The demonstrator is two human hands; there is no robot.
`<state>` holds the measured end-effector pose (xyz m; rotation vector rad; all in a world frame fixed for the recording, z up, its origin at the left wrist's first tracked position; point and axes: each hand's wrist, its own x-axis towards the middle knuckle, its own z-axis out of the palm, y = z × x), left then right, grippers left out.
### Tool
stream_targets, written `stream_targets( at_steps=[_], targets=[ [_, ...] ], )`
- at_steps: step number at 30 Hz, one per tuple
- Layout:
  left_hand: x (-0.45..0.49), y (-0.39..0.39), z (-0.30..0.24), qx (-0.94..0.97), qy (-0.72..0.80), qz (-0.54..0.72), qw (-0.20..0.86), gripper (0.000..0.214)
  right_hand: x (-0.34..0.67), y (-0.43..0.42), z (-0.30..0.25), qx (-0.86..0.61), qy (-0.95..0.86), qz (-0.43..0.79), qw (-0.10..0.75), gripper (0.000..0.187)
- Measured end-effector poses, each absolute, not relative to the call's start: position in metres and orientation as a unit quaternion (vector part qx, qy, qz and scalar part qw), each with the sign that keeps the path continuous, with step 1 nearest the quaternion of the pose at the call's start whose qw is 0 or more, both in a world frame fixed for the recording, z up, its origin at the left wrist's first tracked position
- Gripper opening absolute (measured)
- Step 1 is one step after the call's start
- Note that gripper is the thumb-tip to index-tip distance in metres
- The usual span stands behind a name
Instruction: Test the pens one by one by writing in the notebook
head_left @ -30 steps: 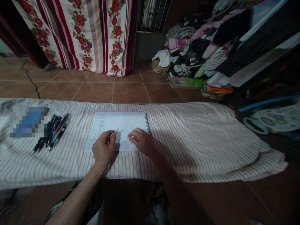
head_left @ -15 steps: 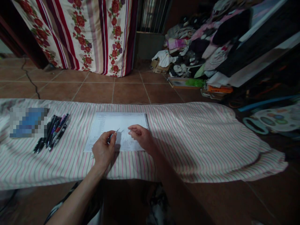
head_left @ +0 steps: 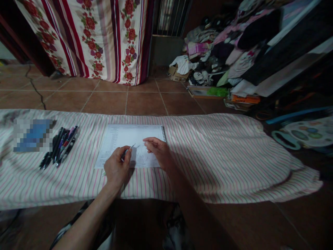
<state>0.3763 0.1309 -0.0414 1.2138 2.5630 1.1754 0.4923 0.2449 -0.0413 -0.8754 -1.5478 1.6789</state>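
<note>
A spiral-bound notebook (head_left: pixel 122 137) lies open on a pink-striped cloth (head_left: pixel 221 163) spread over the floor. My left hand (head_left: pixel 117 170) is closed around a pen (head_left: pixel 128 151) whose tip points up and right over the page. My right hand (head_left: pixel 158 151) rests on the lower right part of the page, fingers curled with their tips pressing down on the paper. Faint writing or sketching marks show on the page between the two hands.
Several pens (head_left: pixel 61 146) lie in a bunch on the cloth to the left, beside a blurred blue item (head_left: pixel 32 135). A floral striped curtain (head_left: pixel 99 38) hangs behind. A heap of clothes and clutter (head_left: pixel 221 55) fills the right rear. Brown floor tiles (head_left: pixel 145 100) lie beyond the cloth.
My right hand has slid a little up the page and its fingers have curled. My left hand with the pen has shifted slightly right.
</note>
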Motion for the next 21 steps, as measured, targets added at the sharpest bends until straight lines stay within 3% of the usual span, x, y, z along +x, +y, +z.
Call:
stream_targets(
  at_steps=[14, 21],
  targets=[
    [0.3803, 0.1294, -0.0418, 0.44, 0.833, 0.335, 0.024, 0.021, 0.4882, 0.2431, -0.0382, -0.351, -0.585, 0.65, 0.334, 0.02],
    [0.3833, 0.1294, -0.042, 0.462, 0.824, 0.327, 0.023, 0.024, 0.4882, 0.2405, -0.0359, -0.35, -0.591, 0.641, 0.342, 0.01]
  ],
)
